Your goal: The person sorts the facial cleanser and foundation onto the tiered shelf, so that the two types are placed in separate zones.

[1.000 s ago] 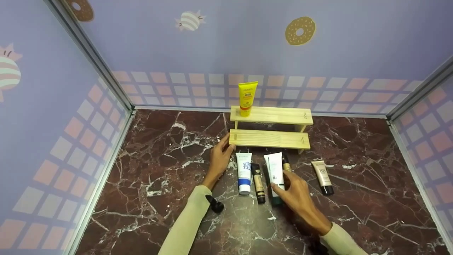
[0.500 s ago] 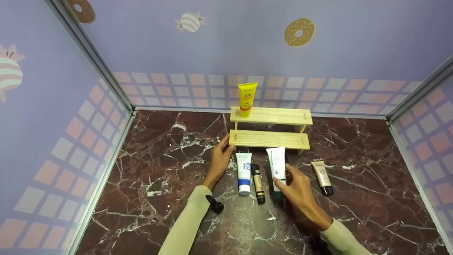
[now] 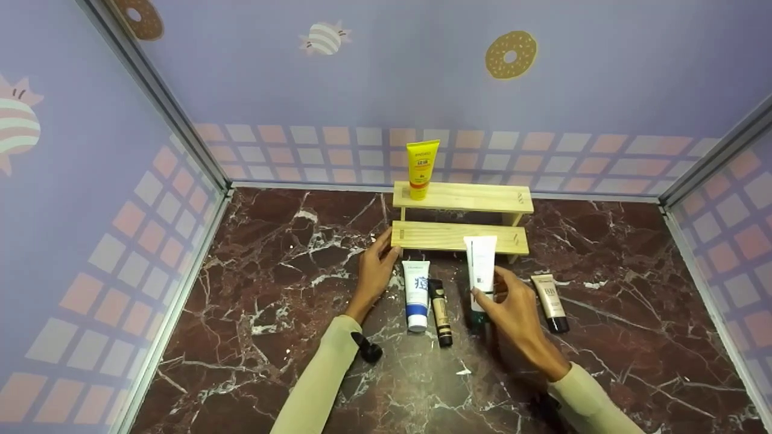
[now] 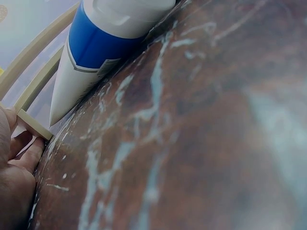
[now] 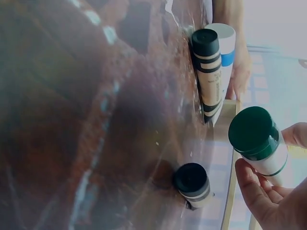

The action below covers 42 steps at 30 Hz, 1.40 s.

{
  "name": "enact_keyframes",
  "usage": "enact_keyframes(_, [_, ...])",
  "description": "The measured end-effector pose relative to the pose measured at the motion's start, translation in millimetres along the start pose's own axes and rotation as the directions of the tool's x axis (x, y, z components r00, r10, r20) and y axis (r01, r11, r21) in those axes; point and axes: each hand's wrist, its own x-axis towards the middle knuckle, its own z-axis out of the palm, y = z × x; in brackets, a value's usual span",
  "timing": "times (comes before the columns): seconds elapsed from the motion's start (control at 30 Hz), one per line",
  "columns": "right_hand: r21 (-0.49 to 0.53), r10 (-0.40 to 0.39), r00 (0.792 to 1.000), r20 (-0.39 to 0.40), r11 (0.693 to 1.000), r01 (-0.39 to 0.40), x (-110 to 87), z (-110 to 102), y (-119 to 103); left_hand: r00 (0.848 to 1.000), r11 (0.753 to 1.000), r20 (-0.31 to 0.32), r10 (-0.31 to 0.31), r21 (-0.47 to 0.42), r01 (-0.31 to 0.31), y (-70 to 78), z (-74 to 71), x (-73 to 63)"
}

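My right hand (image 3: 515, 307) pinches a white squeeze tube (image 3: 481, 268) between thumb and fingers. Its dark green cap (image 5: 254, 132) points down, and its flat top overlaps the stand's lower step in the head view. At the left end of a two-step wooden stand (image 3: 461, 237), my left hand (image 3: 375, 270) grips the lower step's corner. Beside that hand lies a white and blue tube (image 3: 416, 295), with a slim gold and black tube (image 3: 441, 313) next to it. A black-capped tube (image 5: 192, 184) shows below the held tube in the right wrist view.
A yellow tube (image 3: 421, 169) stands upright on the upper step's left end. To the right of my right hand lies a beige BB cream tube (image 3: 550, 302). Patterned walls (image 3: 362, 78) enclose the dark marbled tabletop (image 3: 289, 289) at the back and sides.
My right hand has lifted the white tube and carried it forward and slightly right, toward the lower step. The left hand and the stand stay in place.
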Motion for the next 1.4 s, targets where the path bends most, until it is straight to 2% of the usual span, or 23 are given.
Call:
enact_keyframes(0.27, [0.022,-0.019,0.999,-0.044,1.0,0.02,10.9,-3.9,-2.0,1.0,1.0,0.001,-0.009,-0.004,0.009,-0.7,-0.2,0.3])
enact_keyframes(0.63, [0.096,-0.024,0.998,-0.056,0.995,0.03,24.1,-3.3,-6.1,1.0,1.0,-0.008,-0.007,0.029,0.007,-1.3,0.1,1.8])
enact_keyframes(0.87, [0.127,-0.047,0.996,-0.073,0.99,0.056,32.6,-2.3,-10.9,1.0,1.0,0.006,-0.014,-0.008,0.014,-1.3,0.2,1.2])
enact_keyframes(1.0, [0.148,-0.04,0.996,-0.075,0.988,0.051,38.8,-1.7,-14.3,1.0,1.0,0.008,-0.012,-0.006,0.012,0.9,-0.2,0.6])
enact_keyframes(1.23, [0.218,-0.017,0.997,-0.075,0.975,0.033,50.8,-0.8,-18.5,1.0,0.998,-0.006,-0.021,0.052,0.022,0.6,-0.5,0.9])
enact_keyframes(1.4, [0.245,-0.002,0.996,-0.084,0.969,0.023,60.1,-0.4,-21.1,1.0,0.999,-0.011,-0.02,0.026,0.02,0.3,0.3,0.6])
